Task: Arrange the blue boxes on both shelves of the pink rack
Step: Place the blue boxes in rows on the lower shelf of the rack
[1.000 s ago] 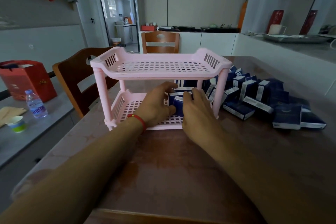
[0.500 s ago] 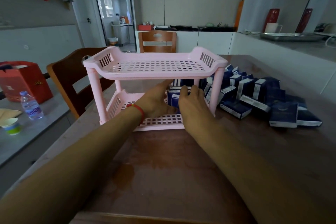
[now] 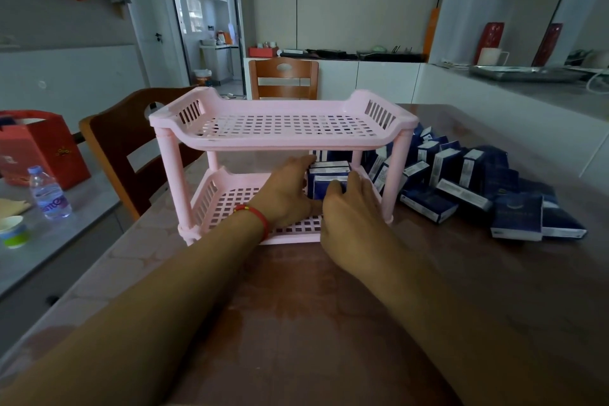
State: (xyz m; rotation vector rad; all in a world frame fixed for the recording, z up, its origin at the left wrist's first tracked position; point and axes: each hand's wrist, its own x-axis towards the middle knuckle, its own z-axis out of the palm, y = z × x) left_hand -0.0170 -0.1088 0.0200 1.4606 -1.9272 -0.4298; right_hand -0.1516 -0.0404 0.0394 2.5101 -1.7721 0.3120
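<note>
The pink rack (image 3: 171,175) stands in the middle of the brown table, its top shelf bare. On the right part of the lower shelf a few blue boxes (image 3: 329,175) stand upright. My left hand (image 3: 286,191), with a red band at the wrist, presses against their left side, fingers reaching along them. My right hand (image 3: 352,208) holds the front box from the near side, fingertips curled on its top edge. A heap of several blue boxes (image 3: 461,181) lies on the table right of the rack.
A wooden chair (image 3: 125,148) stands at the table's left edge and another chair (image 3: 283,76) at its far end. Left of the table, a grey surface holds a water bottle (image 3: 49,193), a small cup (image 3: 13,231) and a red bag (image 3: 43,145). A white counter (image 3: 527,102) runs along the right.
Both hands have stayed on the boxes on the lower shelf and nudged them slightly further in and to the right. The view has shifted a little.
</note>
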